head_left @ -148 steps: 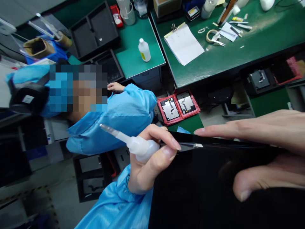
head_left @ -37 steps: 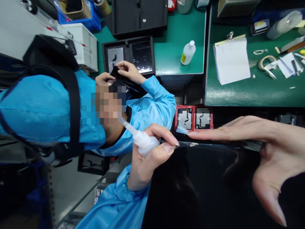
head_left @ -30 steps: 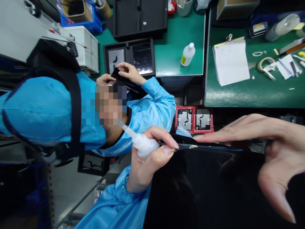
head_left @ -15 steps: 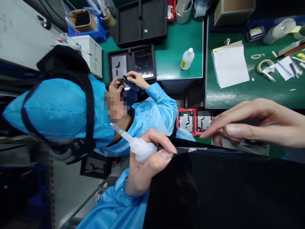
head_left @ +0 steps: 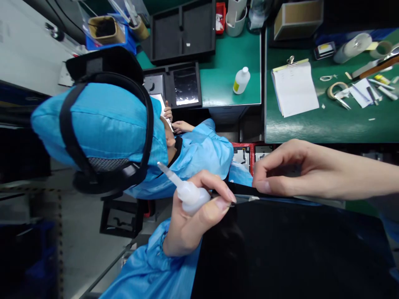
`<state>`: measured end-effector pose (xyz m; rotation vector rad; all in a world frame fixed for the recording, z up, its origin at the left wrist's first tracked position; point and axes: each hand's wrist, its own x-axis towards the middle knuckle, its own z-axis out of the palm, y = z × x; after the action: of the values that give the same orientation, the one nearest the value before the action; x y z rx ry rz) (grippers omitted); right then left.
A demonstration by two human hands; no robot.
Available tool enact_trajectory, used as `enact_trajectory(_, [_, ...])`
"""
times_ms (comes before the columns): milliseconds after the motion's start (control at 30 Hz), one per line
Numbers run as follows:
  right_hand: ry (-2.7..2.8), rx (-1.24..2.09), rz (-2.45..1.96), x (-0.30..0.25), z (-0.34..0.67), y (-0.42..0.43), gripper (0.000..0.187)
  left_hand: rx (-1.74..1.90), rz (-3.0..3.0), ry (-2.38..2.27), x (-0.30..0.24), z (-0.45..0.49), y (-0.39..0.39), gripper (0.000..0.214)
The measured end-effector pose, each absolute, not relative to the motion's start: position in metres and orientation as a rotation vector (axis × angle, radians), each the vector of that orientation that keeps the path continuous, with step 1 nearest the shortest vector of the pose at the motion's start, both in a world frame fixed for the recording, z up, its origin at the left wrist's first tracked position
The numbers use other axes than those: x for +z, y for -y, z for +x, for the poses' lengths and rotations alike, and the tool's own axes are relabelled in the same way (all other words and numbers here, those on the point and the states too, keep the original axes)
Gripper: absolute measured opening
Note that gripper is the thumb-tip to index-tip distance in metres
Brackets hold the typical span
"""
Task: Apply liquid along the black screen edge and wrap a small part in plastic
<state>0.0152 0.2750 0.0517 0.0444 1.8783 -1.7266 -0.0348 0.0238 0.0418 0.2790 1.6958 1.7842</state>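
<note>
My left hand [head_left: 196, 216] is closed around a small white dropper bottle [head_left: 193, 198], its clear tip pointing up and left. The thumb and forefinger of that hand also meet at the upper left corner of a large glossy black panel [head_left: 293, 245]. Along the panel's upper edge runs a narrow shiny strip [head_left: 280, 199]. My right hand [head_left: 289, 170] has thumb and fingers pressed together right at this edge; whatever sits between the fingertips is hidden.
A co-worker in a blue cap [head_left: 106, 120] sits close ahead on the left. Beyond are black trays [head_left: 183, 31], a white bottle [head_left: 241, 81] and a clipboard [head_left: 296, 89] on green benches. Red-framed parts [head_left: 243, 155] lie behind the panel.
My right hand has moved left and closed its fingers at the panel's edge. The left hand keeps its hold. The co-worker has leaned forward, and a pale sheet-like thing now shows near their hands.
</note>
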Motion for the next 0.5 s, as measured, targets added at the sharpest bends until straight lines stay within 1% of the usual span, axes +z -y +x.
enact_trajectory(300, [-1.820,-1.772,0.154,0.052,0.022,-0.264,0.059,1.735,0.318,-1.775,0.039,-0.032,-0.026,0.020])
enact_trajectory(400, [-1.831,-1.802,0.196,0.051,0.027,-0.260,0.058,1.726,0.279,-1.755,0.040,-0.033,-0.027,0.018])
enact_trajectory(500, [-1.830,-1.820,0.237,0.049,0.029,-0.258,0.060,1.719,0.242,-1.688,0.043,-0.034,-0.027,0.009])
